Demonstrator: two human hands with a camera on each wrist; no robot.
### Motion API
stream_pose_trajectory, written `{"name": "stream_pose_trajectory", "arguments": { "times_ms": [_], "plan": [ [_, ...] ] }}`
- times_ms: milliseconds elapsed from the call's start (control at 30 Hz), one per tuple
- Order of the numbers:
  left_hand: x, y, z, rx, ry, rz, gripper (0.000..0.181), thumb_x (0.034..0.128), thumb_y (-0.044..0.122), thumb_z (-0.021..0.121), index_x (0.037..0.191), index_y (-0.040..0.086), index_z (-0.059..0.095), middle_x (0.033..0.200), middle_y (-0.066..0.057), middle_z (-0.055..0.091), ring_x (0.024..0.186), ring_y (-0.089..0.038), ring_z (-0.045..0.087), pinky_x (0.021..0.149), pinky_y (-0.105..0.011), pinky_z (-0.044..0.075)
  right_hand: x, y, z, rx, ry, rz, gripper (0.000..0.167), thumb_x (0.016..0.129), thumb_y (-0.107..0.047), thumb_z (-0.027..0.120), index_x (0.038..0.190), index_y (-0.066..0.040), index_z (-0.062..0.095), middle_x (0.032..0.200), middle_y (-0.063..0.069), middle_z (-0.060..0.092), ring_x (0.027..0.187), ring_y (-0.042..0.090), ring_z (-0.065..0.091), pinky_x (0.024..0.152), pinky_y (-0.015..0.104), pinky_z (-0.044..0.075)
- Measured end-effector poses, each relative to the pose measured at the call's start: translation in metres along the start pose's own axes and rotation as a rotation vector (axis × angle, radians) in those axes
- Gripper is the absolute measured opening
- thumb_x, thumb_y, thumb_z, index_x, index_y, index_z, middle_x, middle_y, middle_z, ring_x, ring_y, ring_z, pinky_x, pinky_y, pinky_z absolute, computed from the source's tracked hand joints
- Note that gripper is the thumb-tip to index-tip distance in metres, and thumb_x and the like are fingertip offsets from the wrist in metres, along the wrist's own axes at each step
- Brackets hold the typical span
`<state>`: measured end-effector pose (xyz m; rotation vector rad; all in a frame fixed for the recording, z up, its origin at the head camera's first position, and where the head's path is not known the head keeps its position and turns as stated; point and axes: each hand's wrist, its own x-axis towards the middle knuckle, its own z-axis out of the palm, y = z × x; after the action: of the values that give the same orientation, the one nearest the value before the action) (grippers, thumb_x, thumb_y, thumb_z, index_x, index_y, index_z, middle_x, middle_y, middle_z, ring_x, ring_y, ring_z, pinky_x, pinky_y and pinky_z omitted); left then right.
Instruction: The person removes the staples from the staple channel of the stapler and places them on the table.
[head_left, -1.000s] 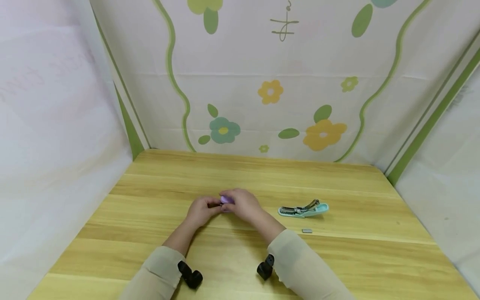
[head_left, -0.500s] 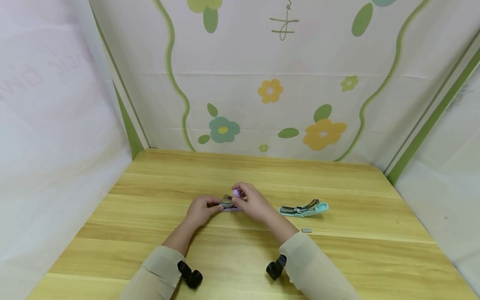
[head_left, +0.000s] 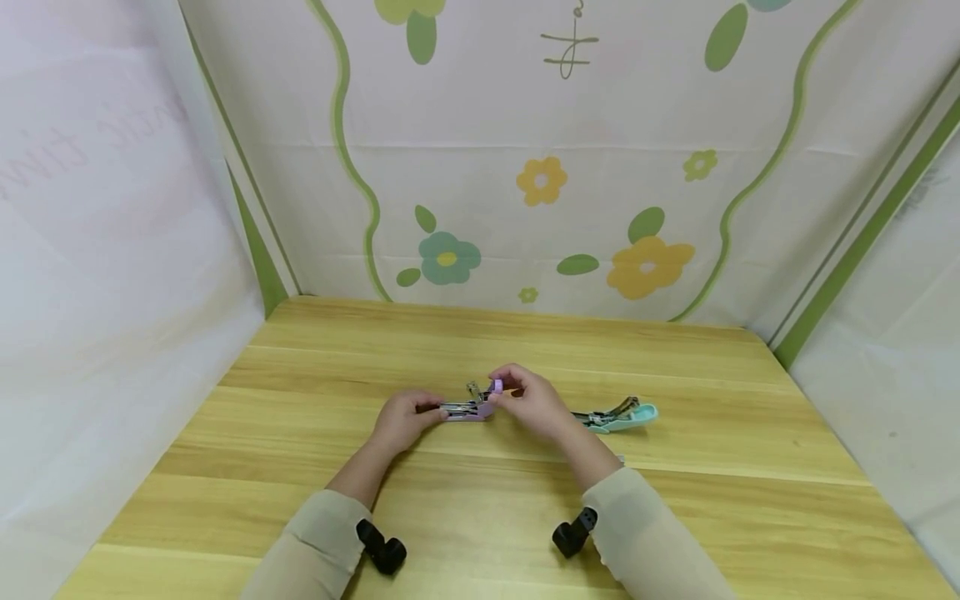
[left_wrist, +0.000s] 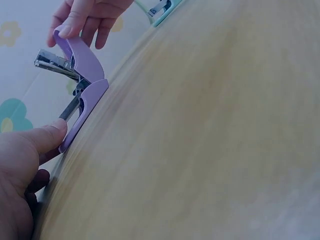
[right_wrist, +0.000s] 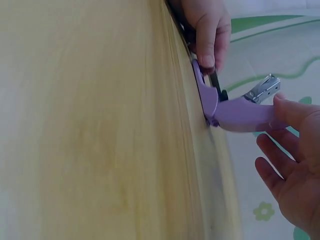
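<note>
A purple stapler (head_left: 467, 416) lies on the wooden table, its top cover swung far back and its metal magazine exposed. My left hand (head_left: 406, 422) pinches the front end of its base between thumb and fingers. With thumb and index finger, my right hand (head_left: 531, 403) grips the tip of the raised purple cover (left_wrist: 86, 59). In the right wrist view the metal arm (right_wrist: 264, 89) stands out from the cover at an angle, and the other right fingers hang free below. The inside of the magazine is too small to make out.
Right of my right hand lies a mint-green stapler (head_left: 636, 415), also opened, partly behind my forearm. A small grey strip of staples (head_left: 621, 459) is mostly covered by my right arm. Patterned cloth (head_left: 480, 167) walls off the table's back and sides.
My right hand has moved right and swung the purple cover up and back, exposing the stapler's metal parts. My left hand has stayed at its front end.
</note>
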<state>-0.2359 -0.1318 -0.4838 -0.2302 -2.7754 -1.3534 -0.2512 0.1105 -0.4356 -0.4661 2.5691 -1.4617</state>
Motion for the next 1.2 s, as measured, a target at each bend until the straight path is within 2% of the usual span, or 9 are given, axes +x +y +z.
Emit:
{"name": "stream_pose_trajectory", "arguments": {
  "times_ms": [167, 400, 567, 733, 967, 1033, 1100, 1200],
  "plan": [
    [0.000, 0.001, -0.001, -0.006, 0.003, -0.006, 0.017, 0.0859, 0.020, 0.075, 0.101, 0.012, 0.078, 0.110, -0.008, 0.073, 0.106, -0.028, 0.065, 0.094, -0.047, 0.050, -0.002, 0.011, -0.010, 0.019, 0.022, 0.039, 0.033, 0.089, -0.021, 0.073, 0.120, -0.010, 0.065, 0.117, 0.000, 0.069, 0.110, 0.020, 0.062, 0.099, 0.042, 0.050],
    [0.000, 0.001, -0.002, -0.002, 0.008, -0.009, 0.017, 0.0858, 0.019, 0.075, 0.101, 0.012, 0.077, 0.110, -0.008, 0.073, 0.105, -0.027, 0.065, 0.093, -0.046, 0.051, -0.004, 0.022, -0.019, -0.046, 0.022, 0.082, 0.028, 0.085, -0.021, 0.076, 0.111, -0.016, 0.068, 0.119, 0.001, 0.070, 0.122, 0.030, 0.059, 0.107, 0.047, 0.044],
    [0.000, 0.001, -0.002, 0.002, 0.008, -0.008, 0.016, 0.0861, 0.020, 0.075, 0.100, 0.013, 0.078, 0.109, -0.006, 0.073, 0.103, -0.025, 0.065, 0.091, -0.045, 0.051, -0.005, 0.026, -0.020, -0.048, 0.014, 0.087, 0.028, 0.085, -0.021, 0.076, 0.112, -0.016, 0.068, 0.122, 0.003, 0.069, 0.125, 0.034, 0.057, 0.109, 0.050, 0.042],
    [0.000, 0.000, -0.001, 0.001, 0.010, -0.009, 0.016, 0.0851, 0.021, 0.076, 0.099, 0.013, 0.078, 0.108, -0.006, 0.074, 0.104, -0.025, 0.065, 0.092, -0.045, 0.051, -0.007, 0.027, -0.019, -0.037, 0.032, 0.091, 0.031, 0.085, -0.021, 0.077, 0.115, -0.017, 0.067, 0.122, 0.003, 0.069, 0.124, 0.033, 0.058, 0.108, 0.050, 0.043],
    [0.000, -0.002, 0.001, -0.014, 0.013, -0.018, 0.017, 0.0841, 0.022, 0.078, 0.099, 0.015, 0.078, 0.106, -0.004, 0.074, 0.101, -0.022, 0.064, 0.090, -0.043, 0.051, -0.010, 0.026, -0.020, 0.026, 0.081, 0.047, 0.042, 0.088, -0.019, 0.074, 0.125, -0.006, 0.063, 0.126, 0.012, 0.066, 0.124, 0.031, 0.058, 0.110, 0.047, 0.042],
    [0.000, -0.003, 0.002, -0.017, 0.017, -0.018, 0.017, 0.0835, 0.022, 0.078, 0.099, 0.015, 0.078, 0.106, -0.004, 0.074, 0.100, -0.022, 0.064, 0.089, -0.043, 0.051, -0.012, 0.021, -0.020, 0.035, 0.117, 0.026, 0.040, 0.088, -0.019, 0.074, 0.124, -0.005, 0.063, 0.123, 0.014, 0.066, 0.116, 0.027, 0.061, 0.105, 0.042, 0.047],
    [0.000, -0.003, 0.003, -0.018, 0.019, -0.019, 0.018, 0.0832, 0.023, 0.078, 0.099, 0.016, 0.079, 0.105, -0.003, 0.074, 0.099, -0.021, 0.064, 0.088, -0.042, 0.051, -0.015, 0.016, -0.018, 0.061, 0.149, -0.007, 0.036, 0.088, -0.018, 0.074, 0.120, -0.004, 0.065, 0.113, 0.015, 0.068, 0.101, 0.024, 0.062, 0.090, 0.033, 0.053],
    [0.001, -0.004, 0.003, -0.019, 0.022, -0.019, 0.018, 0.0828, 0.023, 0.079, 0.099, 0.016, 0.078, 0.105, -0.003, 0.074, 0.098, -0.020, 0.064, 0.087, -0.040, 0.050, -0.021, 0.008, -0.009, 0.104, 0.160, -0.056, 0.028, 0.087, -0.014, 0.075, 0.112, -0.004, 0.069, 0.093, 0.010, 0.067, 0.078, 0.013, 0.055, 0.067, 0.021, 0.047]
  ]
}}
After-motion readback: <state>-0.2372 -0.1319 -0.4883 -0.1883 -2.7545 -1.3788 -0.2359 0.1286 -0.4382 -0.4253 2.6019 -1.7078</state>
